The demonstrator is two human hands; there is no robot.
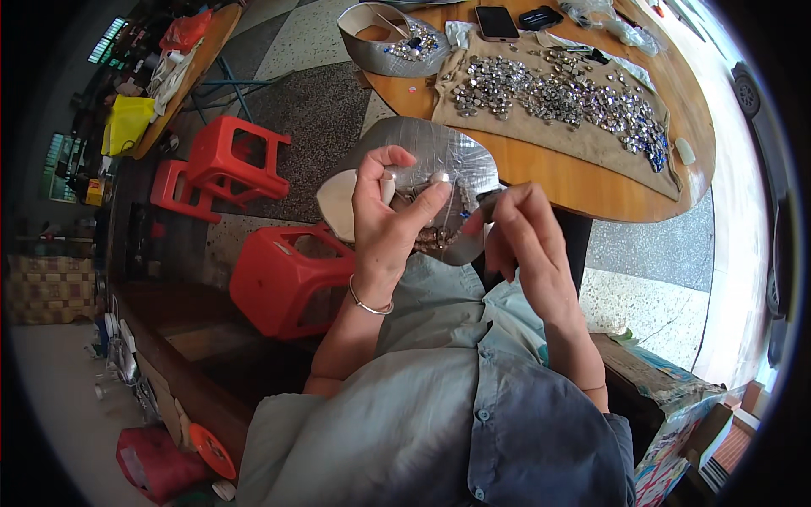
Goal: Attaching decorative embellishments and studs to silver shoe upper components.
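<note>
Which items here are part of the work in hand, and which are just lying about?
In use: left hand, right hand, silver tray on the lap, small shiny pieces on the cloth.
Lying about: phone, red stools, yellow bag.

Grey-blue buttoned shirt, perhaps silver bangle (369, 302), left wrist

- Silver-grey foil-wrapped tray (439, 156), shiny and crinkled.
- Tan cloth (583, 139) beyond the tray, strewn with glittering silver studs (549, 93), a few blue.
- Orange-brown wooden bench (591, 182).
- Red plastic stools (287, 279) left of the tray.
- Grey-blue shirt (448, 406).
- Speckled grey floor (312, 110).
</note>
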